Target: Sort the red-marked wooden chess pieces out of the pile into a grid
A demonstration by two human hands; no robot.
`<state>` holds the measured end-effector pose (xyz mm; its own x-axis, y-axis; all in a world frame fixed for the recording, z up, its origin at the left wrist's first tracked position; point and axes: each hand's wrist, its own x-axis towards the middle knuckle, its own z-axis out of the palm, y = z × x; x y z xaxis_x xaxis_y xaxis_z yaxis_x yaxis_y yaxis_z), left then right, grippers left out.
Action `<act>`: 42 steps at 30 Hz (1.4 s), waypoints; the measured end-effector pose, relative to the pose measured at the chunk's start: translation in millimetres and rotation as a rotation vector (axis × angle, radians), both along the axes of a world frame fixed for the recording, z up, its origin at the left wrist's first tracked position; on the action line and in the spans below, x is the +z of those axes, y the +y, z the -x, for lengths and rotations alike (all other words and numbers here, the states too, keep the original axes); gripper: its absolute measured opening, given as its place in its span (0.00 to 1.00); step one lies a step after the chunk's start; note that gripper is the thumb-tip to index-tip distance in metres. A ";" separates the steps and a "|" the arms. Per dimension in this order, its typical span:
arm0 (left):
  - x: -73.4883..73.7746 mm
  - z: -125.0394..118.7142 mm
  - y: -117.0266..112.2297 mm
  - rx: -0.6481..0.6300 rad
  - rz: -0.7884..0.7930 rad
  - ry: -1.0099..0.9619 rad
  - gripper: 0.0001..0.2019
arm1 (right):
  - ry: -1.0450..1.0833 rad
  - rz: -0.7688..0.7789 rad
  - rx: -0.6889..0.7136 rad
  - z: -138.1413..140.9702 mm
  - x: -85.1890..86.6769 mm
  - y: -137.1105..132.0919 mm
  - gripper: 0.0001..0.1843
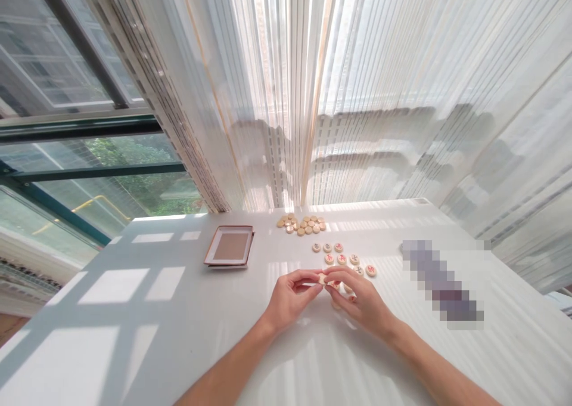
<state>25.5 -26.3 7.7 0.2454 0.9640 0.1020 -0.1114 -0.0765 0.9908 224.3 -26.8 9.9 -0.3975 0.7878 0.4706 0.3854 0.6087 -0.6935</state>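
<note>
A pale round Chinese chess piece (322, 279) is pinched between the fingertips of my left hand (290, 297) and my right hand (364, 298), which meet over the white table. The fingers of both hands are closed on it, and its marking cannot be read. More pieces lie under my right hand, partly hidden by its fingers. Just beyond it, face-up pieces stand in short rows: some with dark characters, such as the piece (316, 247) at the far left, others with red ones, such as the piece (370, 270) at the right.
Farther back lies a loose cluster of plain-looking pieces (308, 223). A shallow open box (229, 246) with a reddish-brown edge sits to the left. On the right, a long blurred-out object (440, 284) lies on the table (156, 340). Curtains (357, 96) hang along the far edge.
</note>
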 end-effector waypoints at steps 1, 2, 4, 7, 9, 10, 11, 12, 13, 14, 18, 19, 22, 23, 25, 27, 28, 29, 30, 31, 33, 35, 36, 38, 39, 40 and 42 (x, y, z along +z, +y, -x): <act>0.0 -0.1 -0.1 0.007 0.002 0.004 0.13 | 0.002 -0.002 -0.002 0.2 0.0 0.2 0.09; -0.1 -0.2 -0.1 0.015 0.004 0.005 0.14 | 0.002 -0.001 -0.004 0.4 0.2 0.3 0.09; -0.6 -0.6 0.1 0.025 0.013 -0.002 0.14 | 0.000 0.009 -0.010 0.9 1.3 0.3 0.08; -1.1 -1.3 0.3 0.023 0.037 -0.019 0.14 | -0.003 0.044 -0.018 1.4 3.9 -0.5 0.06; -1.1 -1.6 0.3 0.028 0.054 -0.005 0.14 | -0.008 0.067 -0.033 1.7 5.4 -1.3 0.06; -1.1 -1.7 0.3 0.033 0.059 0.006 0.14 | -0.010 0.078 -0.043 1.9 5.9 -1.8 0.06; -1.1 -1.8 0.4 0.040 0.063 0.017 0.14 | -0.011 0.092 -0.053 2.0 6.2 -2.3 0.07; -1.2 -1.9 0.5 0.047 0.064 0.024 0.13 | -0.011 0.109 -0.062 2.3 6.2 -2.9 0.07; -1.4 -2.0 0.6 0.055 0.065 0.027 0.13 | -0.009 0.130 -0.071 2.5 5.8 -3.4 0.08; -1.7 -2.1 0.9 0.062 0.067 0.024 0.13 | -0.002 0.153 -0.079 2.8 5.2 -3.9 0.09; -3.0 -2.1 2.1 0.062 0.059 0.013 0.13 | 0.050 0.208 -0.113 3.7 1.1 -4.7 0.11; -3.0 -2.0 2.2 0.057 0.054 0.018 0.13 | 0.061 0.214 -0.116 3.9 0.4 -4.7 0.12; -1.7 -1.6 1.9 0.052 0.038 0.042 0.13 | 0.070 0.228 -0.110 4.6 0.3 -4.8 0.12; -1.2 -1.4 1.7 0.051 0.035 0.050 0.13 | 0.067 0.229 -0.105 4.9 0.9 -4.9 0.11; -0.5 -0.9 1.6 0.051 0.031 0.062 0.14 | 0.061 0.220 -0.096 5.6 2.6 -5.4 0.11; -0.9 -0.3 1.9 0.050 0.033 0.073 0.15 | 0.054 0.203 -0.085 6.3 4.4 -6.0 0.11; -1.6 0.1 2.3 0.048 0.035 0.079 0.15 | 0.051 0.196 -0.078 6.6 5.3 -6.3 0.11; -2.6 0.5 2.7 0.046 0.038 0.083 0.15 | 0.045 0.191 -0.069 6.7 6.1 -6.7 0.11; -3.7 0.8 3.2 0.044 0.039 0.085 0.15 | 0.036 0.188 -0.056 6.8 6.9 -7.2 0.11; -4.9 1.0 3.7 0.045 0.037 0.083 0.15 | 0.026 0.187 -0.041 6.9 7.5 -7.6 0.10; -7.1 1.0 4.2 0.054 0.032 0.074 0.15 | 0.007 0.183 -0.008 7.3 8.0 -8.4 0.09; -8.4 0.3 3.9 0.065 0.038 0.067 0.15 | -0.008 0.168 0.011 8.1 7.4 -9.2 0.08; -8.5 -0.3 3.5 0.068 0.047 0.066 0.15 | -0.013 0.155 0.014 8.6 6.9 -9.5 0.08; -8.2 -1.7 2.2 0.070 0.069 0.068 0.15 | -0.024 0.125 0.011 9.3 5.7 -10.1 0.08; -7.9 -2.3 1.7 0.074 0.074 0.071 0.15 | -0.030 0.112 0.012 9.4 5.2 -10.3 0.08; -7.5 -2.7 1.2 0.078 0.074 0.076 0.15 | -0.036 0.104 0.016 9.4 4.9 -10.6 0.08; -6.9 -3.1 1.1 0.088 0.065 0.086 0.14 | -0.047 0.101 0.027 9.1 4.5 -11.1 0.09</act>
